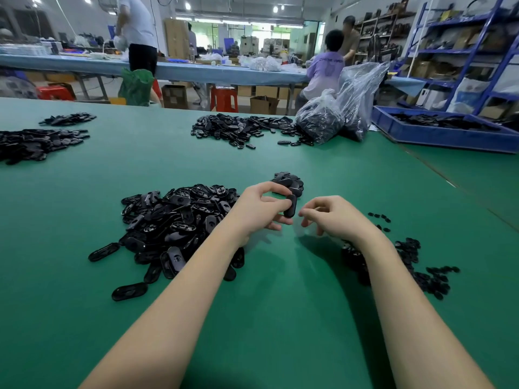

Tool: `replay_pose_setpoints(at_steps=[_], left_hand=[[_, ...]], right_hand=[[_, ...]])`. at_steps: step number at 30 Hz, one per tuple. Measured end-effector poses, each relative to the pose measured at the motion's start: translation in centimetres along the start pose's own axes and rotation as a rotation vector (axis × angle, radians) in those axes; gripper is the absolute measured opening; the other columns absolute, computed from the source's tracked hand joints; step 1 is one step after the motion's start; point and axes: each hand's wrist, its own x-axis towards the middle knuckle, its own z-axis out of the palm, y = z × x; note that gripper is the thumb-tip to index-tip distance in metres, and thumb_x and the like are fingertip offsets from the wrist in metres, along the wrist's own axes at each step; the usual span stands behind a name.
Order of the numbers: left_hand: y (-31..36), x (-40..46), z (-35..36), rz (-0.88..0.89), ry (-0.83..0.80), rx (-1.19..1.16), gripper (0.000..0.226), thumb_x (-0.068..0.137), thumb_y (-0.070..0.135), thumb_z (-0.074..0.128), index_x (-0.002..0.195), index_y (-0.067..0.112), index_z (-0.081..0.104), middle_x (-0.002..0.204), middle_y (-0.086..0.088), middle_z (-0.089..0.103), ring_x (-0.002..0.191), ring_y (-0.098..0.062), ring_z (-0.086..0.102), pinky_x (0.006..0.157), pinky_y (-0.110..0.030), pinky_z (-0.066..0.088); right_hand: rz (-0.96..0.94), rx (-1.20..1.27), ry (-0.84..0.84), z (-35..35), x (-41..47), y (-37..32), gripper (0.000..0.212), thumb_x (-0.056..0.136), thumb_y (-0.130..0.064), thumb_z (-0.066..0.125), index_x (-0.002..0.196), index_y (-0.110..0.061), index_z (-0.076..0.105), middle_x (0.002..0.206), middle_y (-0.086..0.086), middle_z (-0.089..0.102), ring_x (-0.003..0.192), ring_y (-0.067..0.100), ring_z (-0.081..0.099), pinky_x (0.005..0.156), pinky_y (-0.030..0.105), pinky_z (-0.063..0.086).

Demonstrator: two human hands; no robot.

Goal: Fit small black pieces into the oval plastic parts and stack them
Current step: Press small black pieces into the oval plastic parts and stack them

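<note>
The left hand [259, 207] pinched an oval part [290, 206] — long axis nearly upright; the right hand [330, 216] was loosely curled, holding nothing visible.

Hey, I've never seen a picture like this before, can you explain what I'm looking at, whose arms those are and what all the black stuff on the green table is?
There is no machine here. The single picture comes from a camera worn on a person's head, looking forward and down, so the two bare arms are the wearer's own. The left hand pinches one black oval part above the green table. The right hand sits beside it with curled fingers; whether its grip holds a small piece is too small to tell. To the left lies a big pile of oval parts, to the right a scatter of small black pieces, and just behind the hands a small heap. More piles, bags and other workers fill the background.
</note>
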Motion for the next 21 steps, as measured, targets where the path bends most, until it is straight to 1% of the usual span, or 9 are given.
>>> replay_pose_setpoints(at_steps=[2, 4, 6, 8, 12, 16, 17, 20, 21], left_hand=[[-0.1, -0.1, 0.3, -0.048, -0.032, -0.085, 0.019, 0.096, 0.005, 0.062, 0.114, 0.007, 0.065, 0.091, -0.012, 0.073, 0.071, -0.02, 0.075, 0.054, -0.02, 0.055], [-0.3, -0.1, 0.5, -0.069, -0.045, -0.123, 0.02, 0.096, 0.004, 0.062, 0.117, 0.005, 0.064, 0.091, -0.012, 0.071, 0.07, -0.021, 0.075, 0.056, -0.02, 0.057], [-0.5, -0.1, 0.6, -0.074, -0.036, -0.127, 0.02, 0.097, 0.003, 0.06, 0.117, 0.005, 0.064, 0.09, -0.013, 0.069, 0.068, -0.021, 0.075, 0.058, -0.02, 0.058], [-0.8, -0.1, 0.6, -0.078, -0.025, -0.117, 0.021, 0.098, 0.001, 0.058, 0.118, 0.005, 0.065, 0.092, -0.013, 0.067, 0.067, -0.02, 0.075, 0.059, -0.02, 0.059], [-1.1, 0.0, 0.8, -0.087, -0.029, -0.117, 0.028, 0.096, -0.005, 0.057, 0.121, 0.004, 0.063, 0.102, -0.016, 0.064, 0.075, -0.024, 0.076, 0.065, -0.021, 0.061], [-1.3, 0.0, 1.0, -0.1, -0.037, -0.126, 0.035, 0.093, -0.01, 0.059, 0.124, 0.005, 0.061, 0.113, -0.016, 0.06, 0.077, -0.027, 0.076, 0.069, -0.024, 0.062], [-1.3, 0.1, 1.1, -0.103, -0.038, -0.126, 0.036, 0.092, -0.012, 0.058, 0.125, 0.004, 0.061, 0.112, -0.015, 0.06, 0.078, -0.027, 0.076, 0.07, -0.024, 0.062], [-1.5, 0.1, 1.1, -0.109, -0.038, -0.137, 0.039, 0.091, -0.015, 0.057, 0.125, 0.003, 0.06, 0.095, -0.008, 0.057, 0.084, -0.031, 0.076, 0.071, -0.024, 0.062], [-1.6, 0.1, 1.1, -0.108, -0.039, -0.139, 0.04, 0.091, -0.016, 0.057, 0.126, 0.003, 0.06, 0.093, -0.007, 0.056, 0.085, -0.032, 0.076, 0.07, -0.024, 0.061]], right_hand=[[0.034, -0.045, 0.047, -0.8, 0.1, 0.4, 0.016, 0.097, -0.031, 0.06, 0.089, -0.026, 0.072, 0.076, -0.018, 0.076, 0.047, 0.003, 0.056, 0.056, 0.022, 0.041], [0.066, -0.097, 0.09, -1.3, 0.0, 0.9, 0.018, 0.096, -0.03, 0.057, 0.089, -0.028, 0.073, 0.073, -0.021, 0.074, 0.051, 0.001, 0.059, 0.061, 0.023, 0.047], [0.098, -0.152, 0.121, -1.7, 0.0, 1.4, 0.017, 0.094, -0.03, 0.056, 0.089, -0.029, 0.072, 0.073, -0.021, 0.074, 0.07, 0.004, 0.066, 0.076, 0.029, 0.055], [0.134, -0.224, 0.141, -2.0, -0.1, 1.6, 0.015, 0.092, -0.031, 0.056, 0.091, -0.031, 0.071, 0.079, -0.017, 0.076, 0.087, 0.011, 0.068, 0.085, 0.034, 0.057], [0.199, -0.332, 0.187, -2.7, -0.5, 1.6, 0.015, 0.089, -0.03, 0.058, 0.094, -0.034, 0.071, 0.102, -0.003, 0.074, 0.098, 0.023, 0.065, 0.081, 0.034, 0.054], [0.241, -0.364, 0.149, -3.1, -0.8, 1.4, 0.016, 0.086, -0.024, 0.064, 0.091, -0.033, 0.075, 0.105, 0.0, 0.073, 0.103, 0.025, 0.064, 0.089, 0.036, 0.055], [0.253, -0.372, 0.14, -3.0, -0.8, 1.4, 0.016, 0.086, -0.023, 0.065, 0.091, -0.033, 0.077, 0.104, 0.0, 0.073, 0.102, 0.025, 0.064, 0.089, 0.035, 0.055], [0.275, -0.396, 0.135, -2.9, -1.0, 1.3, 0.016, 0.084, -0.024, 0.068, 0.09, -0.034, 0.079, 0.1, -0.003, 0.073, 0.099, 0.023, 0.065, 0.083, 0.032, 0.054], [0.279, -0.397, 0.137, -2.9, -1.0, 1.3, 0.015, 0.083, -0.023, 0.069, 0.088, -0.034, 0.079, 0.099, -0.003, 0.073, 0.099, 0.023, 0.065, 0.082, 0.031, 0.054]])
